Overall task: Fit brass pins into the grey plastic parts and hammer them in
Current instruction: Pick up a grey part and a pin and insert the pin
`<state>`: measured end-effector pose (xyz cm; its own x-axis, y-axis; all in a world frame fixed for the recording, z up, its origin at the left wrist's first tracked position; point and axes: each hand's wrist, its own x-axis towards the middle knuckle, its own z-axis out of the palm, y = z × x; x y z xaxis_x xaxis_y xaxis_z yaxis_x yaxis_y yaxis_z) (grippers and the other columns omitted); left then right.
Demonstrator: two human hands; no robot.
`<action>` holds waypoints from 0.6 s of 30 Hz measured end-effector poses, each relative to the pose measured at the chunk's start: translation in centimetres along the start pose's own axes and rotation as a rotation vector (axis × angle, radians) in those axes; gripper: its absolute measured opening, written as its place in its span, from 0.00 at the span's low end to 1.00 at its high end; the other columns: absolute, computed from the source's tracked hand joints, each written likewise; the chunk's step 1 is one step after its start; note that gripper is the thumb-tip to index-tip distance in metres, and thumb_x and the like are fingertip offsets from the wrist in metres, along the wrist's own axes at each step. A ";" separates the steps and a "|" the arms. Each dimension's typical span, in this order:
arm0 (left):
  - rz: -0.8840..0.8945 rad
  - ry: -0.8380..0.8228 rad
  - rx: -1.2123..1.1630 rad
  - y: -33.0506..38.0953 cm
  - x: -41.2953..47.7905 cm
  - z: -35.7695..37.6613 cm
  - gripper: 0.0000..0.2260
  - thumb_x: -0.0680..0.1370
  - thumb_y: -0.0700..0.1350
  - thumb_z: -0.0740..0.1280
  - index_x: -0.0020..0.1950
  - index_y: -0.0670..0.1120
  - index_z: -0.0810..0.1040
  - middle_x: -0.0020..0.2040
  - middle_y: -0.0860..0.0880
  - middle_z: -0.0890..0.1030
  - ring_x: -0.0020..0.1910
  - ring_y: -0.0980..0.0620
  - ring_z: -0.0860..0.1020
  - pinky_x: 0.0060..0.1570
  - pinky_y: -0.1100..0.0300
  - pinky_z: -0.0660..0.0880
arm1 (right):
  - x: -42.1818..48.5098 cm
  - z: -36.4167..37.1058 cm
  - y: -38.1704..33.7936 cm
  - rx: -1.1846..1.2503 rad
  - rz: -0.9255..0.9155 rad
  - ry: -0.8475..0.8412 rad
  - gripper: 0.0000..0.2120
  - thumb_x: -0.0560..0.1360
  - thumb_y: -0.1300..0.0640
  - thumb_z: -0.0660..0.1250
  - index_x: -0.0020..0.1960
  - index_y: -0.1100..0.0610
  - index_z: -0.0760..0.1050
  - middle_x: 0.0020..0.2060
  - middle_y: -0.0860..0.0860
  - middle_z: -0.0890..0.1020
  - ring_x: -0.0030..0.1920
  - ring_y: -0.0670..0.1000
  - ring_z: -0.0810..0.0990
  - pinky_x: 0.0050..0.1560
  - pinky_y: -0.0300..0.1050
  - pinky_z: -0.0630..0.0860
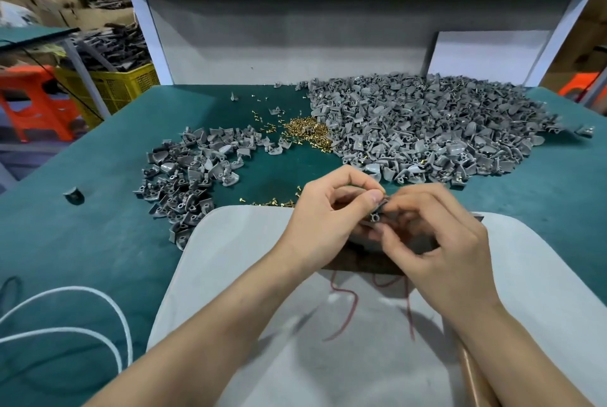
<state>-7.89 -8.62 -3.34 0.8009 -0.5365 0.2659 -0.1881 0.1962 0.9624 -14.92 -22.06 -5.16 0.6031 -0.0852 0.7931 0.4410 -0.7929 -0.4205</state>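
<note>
Green matting (pixel 98 242) covers the bench, with a pale pad (pixel 230 259) laid over its near edge. Both forearms reach in from the near side and meet above the far end of that pad.

The left hand (pixel 323 209) comes in from the left, knuckles up and fingers curled, its thumb pressed against a small grey plastic part (pixel 377 213). The right hand (pixel 437 239) closes in from the right, its thumb and forefinger pinching the same piece and its other fingers folded beneath. So the hands are together, both clamped on the one part, which is held just above a dark block (pixel 361 262) on the pad. The part is mostly hidden by fingertips: only a dark grey edge and a small round boss with a hole show. Whether a pin sits in it I cannot tell.

Further off, a big heap (pixel 427 130) of similar grey parts spreads across the far right, and a smaller heap (pixel 190 170) lies to the left. Loose brass pins (pixel 303 130) glint between the two. A white cable (pixel 65 308) loops at the near left. Beyond the bench on the far left stand a yellow crate (pixel 124 85) and an orange stool (pixel 33 101).
</note>
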 end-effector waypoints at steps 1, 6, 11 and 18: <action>0.003 0.000 0.015 0.0 0.1 0.0 0.08 0.77 0.35 0.66 0.41 0.47 0.77 0.40 0.42 0.81 0.40 0.51 0.79 0.39 0.55 0.79 | 0.0 0.0 0.1 0.008 0.022 0.000 0.08 0.68 0.62 0.72 0.46 0.61 0.78 0.43 0.49 0.77 0.40 0.44 0.76 0.41 0.34 0.74; 0.047 -0.040 0.084 -0.1 0.1 0.0 0.08 0.76 0.35 0.67 0.42 0.48 0.78 0.41 0.47 0.83 0.42 0.56 0.79 0.46 0.59 0.77 | 0.0 0.0 0.3 -0.004 0.076 -0.001 0.16 0.66 0.64 0.75 0.51 0.56 0.75 0.42 0.48 0.77 0.35 0.46 0.75 0.36 0.35 0.73; 0.026 -0.045 0.026 -0.2 0.2 0.0 0.08 0.74 0.33 0.69 0.41 0.45 0.81 0.35 0.52 0.82 0.37 0.59 0.79 0.40 0.66 0.77 | 0.1 -0.3 0.1 0.013 0.080 0.015 0.12 0.70 0.58 0.72 0.53 0.54 0.79 0.44 0.46 0.81 0.40 0.44 0.79 0.43 0.41 0.77; -0.072 -0.091 -0.138 0.0 0.2 0.0 0.08 0.75 0.31 0.67 0.39 0.41 0.82 0.33 0.51 0.83 0.35 0.57 0.81 0.38 0.67 0.78 | 0.0 -0.5 0.1 -0.155 -0.035 0.158 0.04 0.71 0.60 0.72 0.45 0.59 0.83 0.40 0.51 0.79 0.41 0.43 0.75 0.44 0.31 0.72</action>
<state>-7.72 -8.74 -3.24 0.7533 -0.6243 0.2070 -0.0477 0.2620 0.9639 -15.20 -22.46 -4.95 0.4721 -0.1401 0.8703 0.3450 -0.8792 -0.3287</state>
